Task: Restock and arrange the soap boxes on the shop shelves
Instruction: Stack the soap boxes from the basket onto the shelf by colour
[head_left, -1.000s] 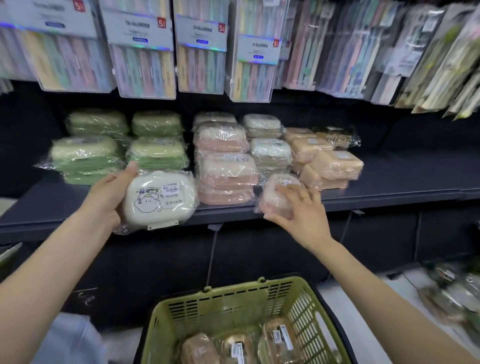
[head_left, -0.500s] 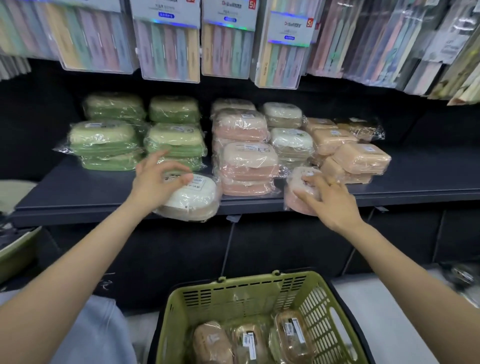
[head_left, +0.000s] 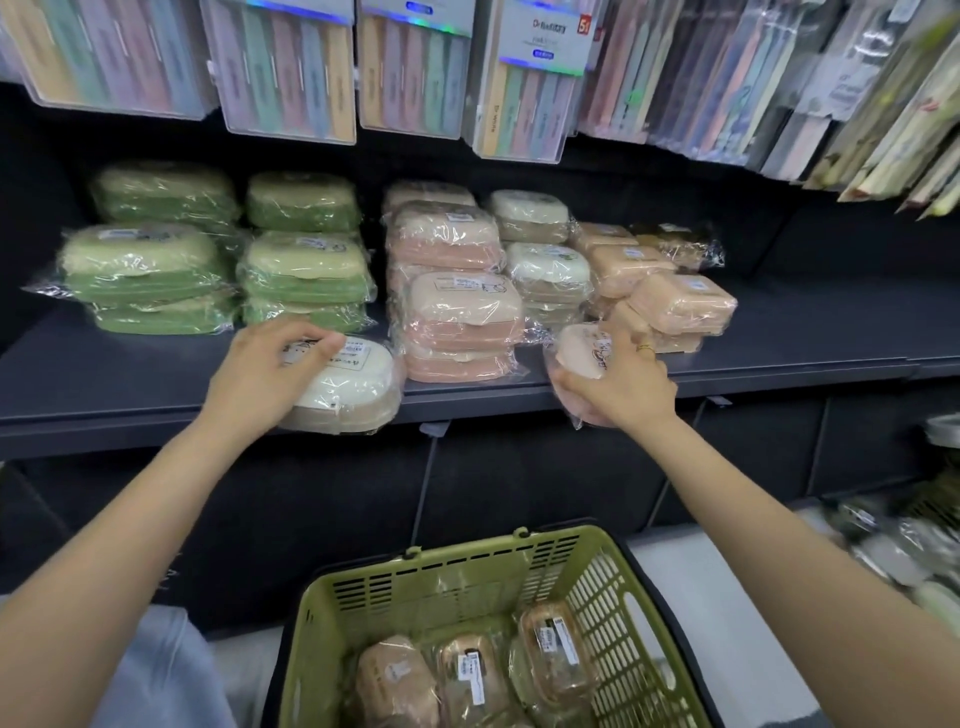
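Note:
My left hand (head_left: 265, 371) grips a white soap box (head_left: 353, 389) that lies flat on the front edge of the dark shelf (head_left: 104, 384). My right hand (head_left: 618, 384) holds a pink soap box (head_left: 579, 353), tilted at the shelf's front edge beside the pink stack (head_left: 457, 322). Behind stand stacks of green boxes (head_left: 150, 275), white boxes (head_left: 545, 260) and tan boxes (head_left: 675, 301), all wrapped in clear film. Below, a green basket (head_left: 415, 582) holds three brown soap boxes (head_left: 472, 670).
Packs of coloured sticks (head_left: 291, 73) hang above the shelf, low over the back stacks. Bare shelf runs to the right of the tan boxes (head_left: 831, 332). More wrapped goods lie on the floor at the lower right (head_left: 904, 551). A grey sleeve or garment shows at the lower left (head_left: 156, 675).
My left hand turned the white box from upright to flat and set it on the shelf's edge. My right hand stayed on the pink box. The camera moved closer and tilted down.

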